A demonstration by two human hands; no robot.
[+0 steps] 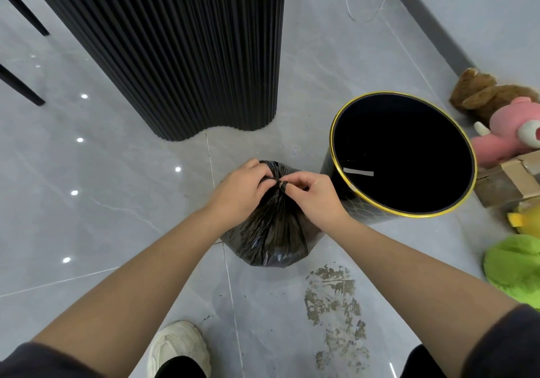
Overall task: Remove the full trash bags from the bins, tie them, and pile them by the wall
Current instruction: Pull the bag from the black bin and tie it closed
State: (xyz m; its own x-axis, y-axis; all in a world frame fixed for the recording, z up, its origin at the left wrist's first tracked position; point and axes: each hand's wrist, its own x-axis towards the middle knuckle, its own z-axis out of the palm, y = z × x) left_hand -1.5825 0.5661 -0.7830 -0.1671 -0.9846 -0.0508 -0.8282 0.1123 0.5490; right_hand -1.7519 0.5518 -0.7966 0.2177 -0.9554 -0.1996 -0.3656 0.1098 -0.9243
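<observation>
A full black trash bag (271,240) stands on the grey tiled floor in the middle of the view, its neck gathered into a twisted bunch at the top. My left hand (242,186) grips the gathered plastic from the left. My right hand (312,193) pinches the twisted neck from the right, fingertips almost meeting those of the left hand. Just to the right stands a black bin with a gold rim (336,155), with no bag in it; a strip of tape lies inside.
A black ribbed column (187,56) rises behind the bag. Plush toys (502,120) and a cardboard box (508,182) lie by the wall (482,12) at right, with a green plush (517,263) nearer. A dirty patch (336,304) marks the floor. My white shoe (178,345) is below.
</observation>
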